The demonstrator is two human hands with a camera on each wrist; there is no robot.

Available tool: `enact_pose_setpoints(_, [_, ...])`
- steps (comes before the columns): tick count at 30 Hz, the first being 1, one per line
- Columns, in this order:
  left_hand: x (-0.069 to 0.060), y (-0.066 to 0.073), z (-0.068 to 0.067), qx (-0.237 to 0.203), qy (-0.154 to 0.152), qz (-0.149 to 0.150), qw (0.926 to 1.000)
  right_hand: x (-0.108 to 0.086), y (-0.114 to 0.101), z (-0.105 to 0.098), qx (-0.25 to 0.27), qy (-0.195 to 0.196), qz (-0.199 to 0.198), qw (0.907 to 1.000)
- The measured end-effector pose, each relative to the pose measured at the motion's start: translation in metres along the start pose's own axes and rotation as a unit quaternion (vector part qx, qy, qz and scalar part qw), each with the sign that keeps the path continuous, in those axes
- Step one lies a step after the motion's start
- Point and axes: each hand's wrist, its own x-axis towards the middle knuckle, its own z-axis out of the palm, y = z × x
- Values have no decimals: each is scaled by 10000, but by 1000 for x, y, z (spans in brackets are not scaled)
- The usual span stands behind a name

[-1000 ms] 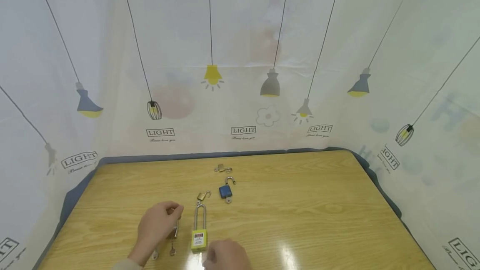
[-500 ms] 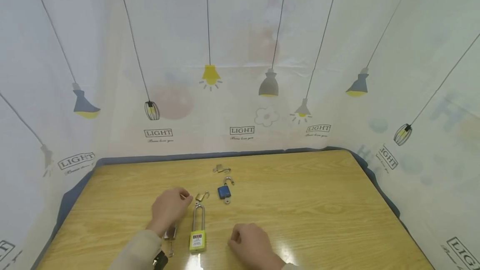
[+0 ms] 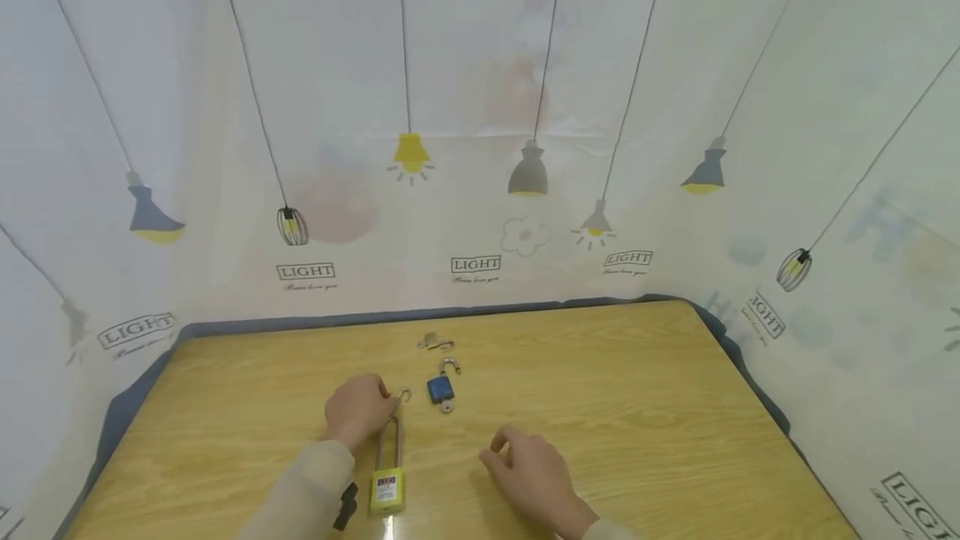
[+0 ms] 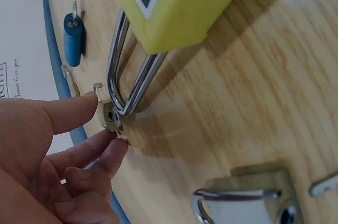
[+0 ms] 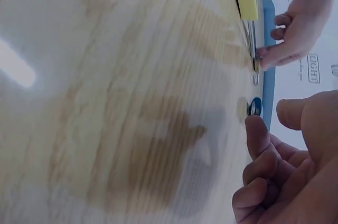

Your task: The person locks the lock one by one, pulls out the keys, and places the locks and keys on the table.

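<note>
My left hand [image 3: 356, 408] pinches a small brass padlock [image 4: 109, 117] between thumb and fingertips, its shackle swung out. Right beside it is the long steel shackle of a yellow padlock [image 3: 387, 492], which lies with a white label facing up. My right hand [image 3: 534, 473] hovers over the table to the right, fingers loosely curled around nothing. Beyond the left hand lies a blue padlock [image 3: 441, 390], shackle raised, with a key in its base. Farther back is another small brass padlock [image 3: 432, 342] with its shackle out.
A silver padlock [image 4: 243, 203] and part of a key [image 4: 323, 186] lie low in the left wrist view; the left arm hides them in the head view. The wooden table [image 3: 637, 407] meets a lamp-printed cloth wall [image 3: 480, 215] at the back and sides.
My left hand has moved right and away from the silver padlock to the small brass one. My right hand has left the yellow padlock's lower end and shifted right and forward.
</note>
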Motion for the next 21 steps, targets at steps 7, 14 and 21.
enact_pose_setpoints(7, [6, -3, 6, -1, -80, -68, 9999, -1, 7, -3, 81, 81, -59, 9999])
enact_pose_setpoints(14, [9, -7, 7, -267, -66, -84, 9996, -1, 9, -2, 238, 8, -75, 9997])
enact_pose_setpoints(21, [9, -9, 5, -367, -118, -253, 9989, -1, 10, -1, 230, -44, -36, 9997])
